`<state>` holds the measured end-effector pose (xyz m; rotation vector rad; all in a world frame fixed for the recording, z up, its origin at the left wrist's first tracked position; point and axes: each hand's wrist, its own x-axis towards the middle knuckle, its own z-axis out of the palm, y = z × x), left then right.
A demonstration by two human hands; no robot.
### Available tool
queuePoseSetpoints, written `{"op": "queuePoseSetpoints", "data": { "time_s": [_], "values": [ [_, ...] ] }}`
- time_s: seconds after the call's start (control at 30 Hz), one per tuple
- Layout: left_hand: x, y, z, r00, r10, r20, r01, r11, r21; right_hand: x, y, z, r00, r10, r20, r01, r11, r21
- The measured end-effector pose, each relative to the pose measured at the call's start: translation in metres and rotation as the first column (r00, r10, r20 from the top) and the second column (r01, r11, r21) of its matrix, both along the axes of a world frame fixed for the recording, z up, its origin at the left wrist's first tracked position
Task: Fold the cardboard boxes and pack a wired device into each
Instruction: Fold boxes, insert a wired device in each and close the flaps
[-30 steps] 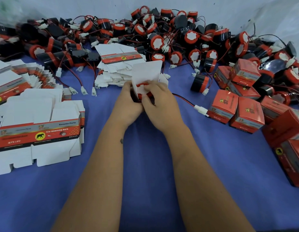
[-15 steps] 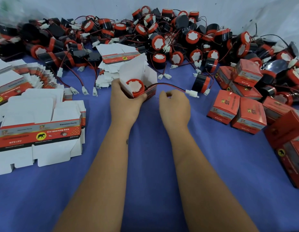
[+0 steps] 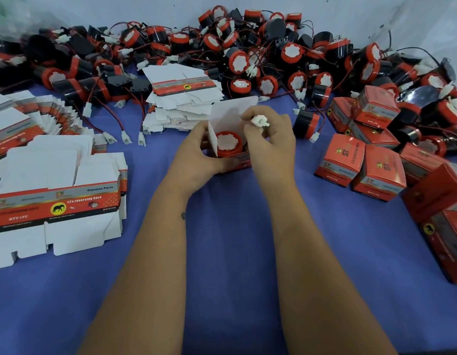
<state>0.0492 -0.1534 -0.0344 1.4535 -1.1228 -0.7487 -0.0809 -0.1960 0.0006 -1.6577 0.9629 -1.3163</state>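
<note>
Your left hand (image 3: 196, 155) grips the open red-and-white cardboard box (image 3: 232, 160) at the middle of the blue cloth surface (image 3: 222, 252), fingers curled round its left side and thumb along the front wall; the box's near wall is mostly hidden behind your two hands. Inside it sits the round red-rimmed device with a white face (image 3: 228, 142), face up toward you, its black body out of sight below the rim. The box's white lid flap (image 3: 232, 111) stands up behind it, and a smaller white side flap (image 3: 212, 139) stands upright against your left fingers.

Your right hand (image 3: 271, 142) is above the box's right side, fingers curled in and pinching the small white plastic connector (image 3: 260, 121); the wire from it is covered by your fingers, so you cannot trace it to the device.

Behind, a heap of black-and-red wired devices (image 3: 247, 52) runs along the wall, tangled enough that single units are hard to separate. Flat printed carton blanks lie in a stack on your left (image 3: 55, 201), partly cut off at the frame edge, with another stack beyond the box (image 3: 181, 90). Closed red boxes (image 3: 360, 165) stand on your right; the nearest ones are blurred and cropped
</note>
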Motion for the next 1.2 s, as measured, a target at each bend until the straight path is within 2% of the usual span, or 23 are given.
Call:
{"op": "queuePoseSetpoints", "data": {
  "time_s": [0.07, 0.13, 0.2, 0.33, 0.4, 0.5, 0.63, 0.7, 0.8, 0.87, 1.0, 1.1, 1.2],
  "values": [
    [0.003, 0.001, 0.0, 0.998, -0.065, 0.006, 0.065, 0.998, 0.01, -0.002, 0.002, 0.001, 1.0, 0.029, 0.011, -0.029, 0.999, 0.022],
    [0.006, 0.001, 0.0, 0.995, -0.102, -0.003, 0.102, 0.995, 0.021, -0.003, 0.003, 0.003, 0.99, 0.05, 0.131, -0.063, 0.993, 0.098],
    [0.006, 0.001, 0.001, 0.994, -0.113, -0.01, 0.113, 0.993, 0.028, -0.003, 0.001, 0.004, 0.985, 0.021, 0.171, -0.047, 0.988, 0.145],
    [0.002, -0.001, 0.005, 0.997, -0.053, -0.059, 0.056, 0.998, 0.036, 0.0, -0.005, 0.001, 0.995, 0.0, 0.098, -0.013, 0.991, 0.131],
    [-0.001, -0.003, 0.006, 0.997, 0.002, -0.081, 0.004, 0.998, 0.066, 0.002, -0.006, 0.0, 0.992, 0.007, 0.126, -0.026, 0.988, 0.151],
    [-0.008, -0.007, 0.007, 0.996, 0.086, -0.002, -0.085, 0.992, 0.097, 0.004, -0.005, 0.0, 0.984, 0.04, 0.174, -0.07, 0.983, 0.169],
    [-0.009, -0.01, 0.003, 0.997, 0.069, 0.034, -0.072, 0.994, 0.085, 0.001, -0.007, 0.001, 0.966, 0.014, 0.26, -0.065, 0.98, 0.188],
    [-0.007, -0.012, 0.002, 0.997, 0.078, 0.024, -0.08, 0.992, 0.096, 0.0, -0.009, 0.0, 0.988, -0.042, 0.15, 0.023, 0.992, 0.127],
    [-0.008, -0.013, 0.002, 0.996, 0.088, 0.001, -0.088, 0.991, 0.105, 0.003, -0.008, -0.004, 0.976, -0.157, -0.15, 0.14, 0.983, -0.116],
    [-0.009, -0.013, 0.001, 0.996, 0.089, 0.002, -0.089, 0.991, 0.097, 0.003, -0.009, -0.008, 0.957, -0.215, -0.196, 0.171, 0.96, -0.22],
    [-0.008, -0.014, -0.001, 0.994, 0.104, -0.014, -0.102, 0.99, 0.093, -0.002, -0.012, -0.01, 0.937, -0.278, -0.213, 0.208, 0.93, -0.303],
    [-0.008, -0.014, -0.003, 0.994, 0.104, -0.018, -0.102, 0.991, 0.081, -0.002, -0.008, -0.009, 0.884, -0.351, -0.308, 0.153, 0.842, -0.518],
    [-0.01, -0.013, -0.004, 0.991, 0.131, -0.009, -0.131, 0.989, 0.063, -0.001, -0.007, -0.009, 0.822, -0.392, -0.413, 0.092, 0.807, -0.584]
  ]
}}
